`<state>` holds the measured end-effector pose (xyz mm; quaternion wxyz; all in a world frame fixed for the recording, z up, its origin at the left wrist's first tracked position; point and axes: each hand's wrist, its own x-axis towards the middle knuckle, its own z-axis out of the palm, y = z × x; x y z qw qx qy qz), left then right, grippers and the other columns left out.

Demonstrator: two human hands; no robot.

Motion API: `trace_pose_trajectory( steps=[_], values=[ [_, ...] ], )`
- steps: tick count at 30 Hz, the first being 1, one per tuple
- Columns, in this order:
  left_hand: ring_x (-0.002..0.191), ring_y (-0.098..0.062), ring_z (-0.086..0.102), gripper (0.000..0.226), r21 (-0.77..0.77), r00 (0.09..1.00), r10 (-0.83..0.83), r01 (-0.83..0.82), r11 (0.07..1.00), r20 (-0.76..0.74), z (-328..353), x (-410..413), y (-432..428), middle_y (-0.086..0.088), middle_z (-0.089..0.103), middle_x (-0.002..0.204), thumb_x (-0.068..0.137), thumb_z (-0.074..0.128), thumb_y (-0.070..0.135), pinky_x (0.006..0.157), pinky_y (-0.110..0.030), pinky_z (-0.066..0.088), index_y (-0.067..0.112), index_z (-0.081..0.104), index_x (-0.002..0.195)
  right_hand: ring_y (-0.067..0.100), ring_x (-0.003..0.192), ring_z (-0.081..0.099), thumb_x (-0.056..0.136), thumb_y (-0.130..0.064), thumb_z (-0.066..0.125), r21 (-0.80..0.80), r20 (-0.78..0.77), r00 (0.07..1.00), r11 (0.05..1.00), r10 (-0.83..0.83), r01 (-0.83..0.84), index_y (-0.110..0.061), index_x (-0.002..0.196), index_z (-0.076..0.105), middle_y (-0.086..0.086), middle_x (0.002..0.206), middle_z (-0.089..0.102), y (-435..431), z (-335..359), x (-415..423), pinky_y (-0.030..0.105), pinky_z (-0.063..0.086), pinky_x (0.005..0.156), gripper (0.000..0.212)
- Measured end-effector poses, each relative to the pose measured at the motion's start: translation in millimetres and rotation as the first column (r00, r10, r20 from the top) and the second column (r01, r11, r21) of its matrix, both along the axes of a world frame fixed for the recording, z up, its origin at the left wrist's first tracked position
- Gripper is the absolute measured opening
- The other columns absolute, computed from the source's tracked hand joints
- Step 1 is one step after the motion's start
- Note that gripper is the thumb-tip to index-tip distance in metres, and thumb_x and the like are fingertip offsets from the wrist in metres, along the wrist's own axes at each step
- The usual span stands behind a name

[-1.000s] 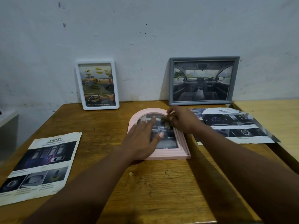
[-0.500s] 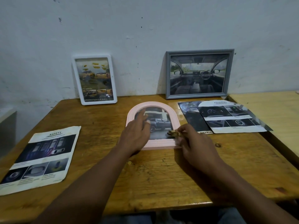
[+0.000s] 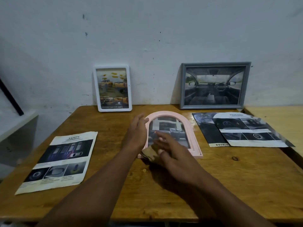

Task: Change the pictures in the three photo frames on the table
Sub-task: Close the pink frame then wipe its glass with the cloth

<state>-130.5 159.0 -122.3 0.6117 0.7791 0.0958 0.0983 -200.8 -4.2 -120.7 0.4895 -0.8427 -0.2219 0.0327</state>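
Observation:
A pink arched frame (image 3: 193,133) lies flat mid-table with a picture of a dark pickup in it. My left hand (image 3: 137,133) holds its left rim, fingers stretched along the edge. My right hand (image 3: 172,151) is over the frame's lower left corner, pressing a crumpled brown cloth (image 3: 150,154) against it, and looks blurred. A white frame (image 3: 113,88) with yellow trucks and a grey frame (image 3: 213,86) with a car interior lean upright on the wall behind.
A "Safety" leaflet (image 3: 62,159) lies at the left of the wooden table (image 3: 229,177). Two overlapping car leaflets (image 3: 242,130) lie at the right. A lighter table (image 3: 278,117) adjoins on the right, and a grey ledge (image 3: 14,125) stands at the left.
My right hand has swept with the cloth from the frame's top, down its right side, to its lower left corner. My left hand slid off the glass to the left rim.

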Motion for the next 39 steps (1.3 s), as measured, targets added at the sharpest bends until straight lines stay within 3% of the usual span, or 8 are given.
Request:
trace_pose_trajectory(
  steps=[3, 5, 9, 12, 14, 17, 27, 39],
  values=[
    [0.119, -0.011, 0.052, 0.037, 0.29, 0.988, -0.126, 0.096, 0.952, 0.087, -1.3, -29.3, -1.3, 0.013, 0.051, 0.138, 0.102, 0.048, 0.046, 0.092, -0.041, 0.057, 0.043, 0.05, 0.139, 0.002, 0.119, 0.052, 0.104, -0.022, 0.046, 0.183, 0.045, 0.972, 0.959, -0.229, 0.218, -0.035, 0.136, 0.046, -0.014, 0.136, 0.056, -25.5, 9.1, 23.7, 0.01, 0.048, 0.075, 0.035],
    [0.122, -0.003, 0.043, 0.044, 0.539, 0.96, -0.253, 0.15, 0.829, 0.122, -3.8, -54.7, -3.0, 0.018, 0.046, 0.137, 0.1, 0.054, 0.046, 0.097, -0.031, 0.048, 0.04, 0.046, 0.143, 0.007, 0.113, 0.055, 0.104, -0.025, 0.046, 0.117, 0.118, 0.932, 0.936, -0.344, 0.331, -0.026, 0.136, 0.049, -0.004, 0.135, 0.058, -36.6, 7.5, 43.6, 0.014, 0.049, 0.072, 0.032],
    [0.146, -0.001, 0.024, 0.056, 0.828, 0.854, -0.512, 0.223, 0.514, 0.087, -12.6, -82.5, -6.0, 0.013, 0.039, 0.158, 0.1, 0.052, 0.05, 0.115, -0.023, 0.025, 0.032, 0.043, 0.152, 0.023, 0.115, 0.056, 0.103, -0.038, 0.045, -0.167, 0.17, 0.924, 0.914, -0.344, 0.371, -0.016, 0.138, 0.049, 0.009, 0.135, 0.057, -42.2, -9.1, 76.9, 0.042, 0.05, 0.092, 0.042],
    [0.152, -0.005, 0.014, 0.058, 0.904, 0.836, -0.547, 0.271, 0.331, -0.05, -20.5, -87.9, -1.3, 0.012, 0.026, 0.166, 0.104, 0.04, 0.052, 0.12, -0.024, 0.012, 0.032, 0.033, 0.158, 0.028, 0.133, 0.043, 0.103, -0.045, 0.038, -0.406, 0.176, 0.946, 0.856, -0.271, 0.32, -0.01, 0.143, 0.042, 0.013, 0.145, 0.047, -38.1, -22.6, 83.6, 0.046, 0.04, 0.107, 0.053],
    [0.154, -0.006, 0.009, 0.059, 0.923, 0.856, -0.51, 0.259, 0.283, -0.084, -20.4, -88.9, 7.2, 0.011, 0.019, 0.168, 0.105, 0.035, 0.053, 0.117, -0.021, 0.005, 0.032, 0.027, 0.16, 0.027, 0.145, 0.03, 0.104, -0.048, 0.032, -0.496, 0.202, 0.949, 0.81, -0.244, 0.314, -0.009, 0.149, 0.034, 0.013, 0.155, 0.035, -36.3, -28.7, 81.6, 0.048, 0.032, 0.115, 0.06],
    [0.154, -0.003, -0.001, 0.064, 0.921, 0.892, -0.43, 0.276, 0.275, -0.139, -21.2, -90.0, 20.2, 0.009, 0.01, 0.17, 0.105, 0.028, 0.057, 0.116, -0.02, -0.004, 0.029, 0.018, 0.162, 0.025, 0.152, 0.014, 0.104, -0.052, 0.026, -0.529, 0.212, 0.948, 0.788, -0.236, 0.315, -0.009, 0.154, 0.024, 0.012, 0.163, 0.022, -35.8, -30.3, 78.6, 0.045, 0.019, 0.121, 0.066],
    [0.155, -0.015, -0.015, 0.087, 0.793, 0.899, -0.209, 0.437, 0.424, -0.384, -8.3, -41.5, 0.9, 0.001, -0.013, 0.17, 0.097, 0.012, 0.073, 0.123, -0.037, 0.001, 0.017, -0.003, 0.163, 0.023, 0.153, 0.01, 0.104, -0.051, 0.027, -0.548, 0.256, 0.943, 0.772, -0.211, 0.322, -0.012, 0.156, 0.021, 0.01, 0.165, 0.019, -36.2, -30.3, 78.1, 0.039, 0.015, 0.121, 0.066],
    [0.155, -0.018, -0.015, 0.084, 0.757, 0.922, -0.193, 0.386, 0.526, -0.335, -15.6, 54.3, -4.8, 0.002, -0.012, 0.17, 0.098, 0.011, 0.071, 0.123, -0.041, -0.003, 0.021, -0.002, 0.163, 0.021, 0.152, 0.015, 0.103, -0.051, 0.026, -0.557, 0.309, 0.935, 0.763, -0.175, 0.327, -0.015, 0.153, 0.027, 0.008, 0.163, 0.025, -37.1, -31.0, 80.1, 0.029, 0.009, 0.119, 0.061]
  ],
)
